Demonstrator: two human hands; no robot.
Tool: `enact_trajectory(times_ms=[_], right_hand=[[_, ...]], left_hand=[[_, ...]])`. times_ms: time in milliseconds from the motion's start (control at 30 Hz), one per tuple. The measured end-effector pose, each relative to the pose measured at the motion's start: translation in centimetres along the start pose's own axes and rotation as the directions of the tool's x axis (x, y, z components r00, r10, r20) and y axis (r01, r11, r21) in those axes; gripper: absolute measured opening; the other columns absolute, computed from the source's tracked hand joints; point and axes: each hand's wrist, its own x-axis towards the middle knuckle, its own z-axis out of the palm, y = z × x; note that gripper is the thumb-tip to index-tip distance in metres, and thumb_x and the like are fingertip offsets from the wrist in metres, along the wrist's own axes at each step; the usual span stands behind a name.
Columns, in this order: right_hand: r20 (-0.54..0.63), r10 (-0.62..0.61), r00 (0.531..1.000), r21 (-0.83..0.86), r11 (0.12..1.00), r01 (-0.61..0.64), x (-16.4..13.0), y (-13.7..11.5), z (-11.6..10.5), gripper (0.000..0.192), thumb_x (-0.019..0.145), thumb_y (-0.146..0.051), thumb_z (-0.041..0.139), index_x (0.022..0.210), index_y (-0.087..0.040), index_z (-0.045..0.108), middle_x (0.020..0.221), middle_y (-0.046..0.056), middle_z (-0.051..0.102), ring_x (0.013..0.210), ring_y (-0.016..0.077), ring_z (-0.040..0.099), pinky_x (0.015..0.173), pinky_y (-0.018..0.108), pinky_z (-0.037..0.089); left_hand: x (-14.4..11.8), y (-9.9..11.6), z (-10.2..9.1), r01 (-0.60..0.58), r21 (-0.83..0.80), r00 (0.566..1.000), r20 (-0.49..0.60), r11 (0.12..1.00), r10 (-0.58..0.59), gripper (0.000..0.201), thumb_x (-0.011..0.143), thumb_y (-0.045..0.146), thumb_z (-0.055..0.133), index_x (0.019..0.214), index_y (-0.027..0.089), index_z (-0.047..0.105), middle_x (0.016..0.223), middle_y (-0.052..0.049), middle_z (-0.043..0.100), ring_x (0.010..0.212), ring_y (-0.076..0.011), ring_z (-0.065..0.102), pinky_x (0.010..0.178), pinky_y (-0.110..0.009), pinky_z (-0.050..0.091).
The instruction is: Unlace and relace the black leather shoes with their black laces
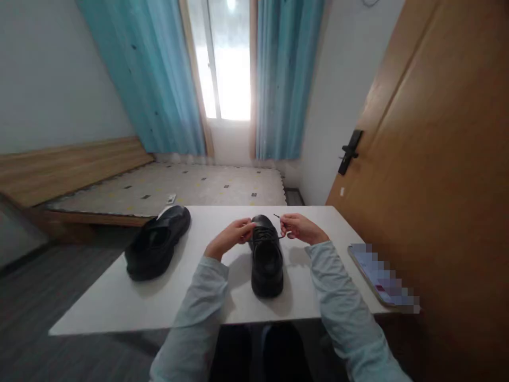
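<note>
Black lace-up shoe [266, 260] stands on the white desk [119, 302], centred near the front edge, toe pointing to the far edge; left hand [230, 237] rests fingers closed at the lacing, right hand [299, 227] pinched shut on a lace end [277, 217]. Judged: leather upper fairly stiff, lace thin, limp and liable to slip, best held near its tip. Second shoe [157, 241] lies near the left edge; phone [382, 276] at the right edge. No brand or writing legible.
</note>
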Motion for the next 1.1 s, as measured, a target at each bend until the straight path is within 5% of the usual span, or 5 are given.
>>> enact_trajectory(times_ms=[233, 400, 633, 900, 1100], right_hand=[[0.109, -0.129, 0.986, -0.028, 0.991, 0.133, -0.6, -0.3, -0.1, 0.047, 0.081, -0.06, 0.052, 0.079, -0.013, 0.06, 0.051, -0.002, 0.054, 0.046, 0.0108, 0.057, 0.039, 0.019, 0.039], [0.104, -0.089, 0.991, -0.257, 0.96, 0.113, -1.3, -1.0, -0.3, 0.068, 0.083, -0.07, 0.033, 0.086, -0.009, 0.064, 0.054, 0.001, 0.058, 0.039, 0.0088, 0.054, 0.037, 0.018, 0.037], [0.177, 0.004, 0.984, -0.587, 0.803, 0.102, -1.6, -1.5, 0.4, 0.038, 0.066, -0.046, 0.072, 0.08, -0.011, 0.065, 0.059, -0.002, 0.058, 0.037, 0.0047, 0.046, 0.034, 0.017, 0.034], [0.242, 0.008, 0.97, -0.717, 0.676, 0.173, -1.1, -1.1, 0.6, 0.033, 0.067, -0.043, 0.072, 0.071, -0.011, 0.067, 0.058, -0.001, 0.058, 0.049, 0.0064, 0.047, 0.045, 0.018, 0.035], [0.395, -0.045, 0.918, -0.649, 0.694, 0.313, -0.8, -1.1, 0.8, 0.035, 0.07, -0.045, 0.07, 0.07, -0.01, 0.067, 0.064, 0.001, 0.06, 0.058, 0.0092, 0.051, 0.055, 0.022, 0.039]], left_hand=[[0.0, 0.2, -0.1, -0.097, 0.107, 0.995, 0.005, 0.989, 0.097, 0.035, 0.071, 0.044, 0.067, 0.075, 0.017, 0.045, 0.058, 0.007, 0.046, 0.051, -0.0069, 0.043, 0.048, -0.019, 0.032], [0.2, 0.2, -0.4, -0.198, 0.27, 0.98, 0.072, 0.942, 0.185, 0.029, 0.066, 0.035, 0.073, 0.081, 0.014, 0.06, 0.061, 0.006, 0.048, 0.058, -0.0079, 0.043, 0.056, -0.02, 0.032], [0.3, 0.5, -0.3, -0.186, 0.347, 0.982, 0.043, 0.919, 0.182, 0.02, 0.064, 0.03, 0.074, 0.073, 0.014, 0.067, 0.058, 0.006, 0.047, 0.058, -0.0084, 0.042, 0.058, -0.021, 0.033], [0.2, 0.3, -0.6, -0.186, 0.423, 0.98, 0.017, 0.887, 0.198, 0.016, 0.066, 0.03, 0.073, 0.07, 0.015, 0.069, 0.062, 0.002, 0.056, 0.061, -0.0104, 0.048, 0.06, -0.022, 0.038], [0.3, 0.2, -0.7, -0.282, 0.533, 0.941, -0.007, 0.798, 0.338, 0.014, 0.067, 0.033, 0.075, 0.072, 0.02, 0.072, 0.091, -0.005, 0.059, 0.086, -0.0175, 0.056, 0.079, -0.031, 0.045]])
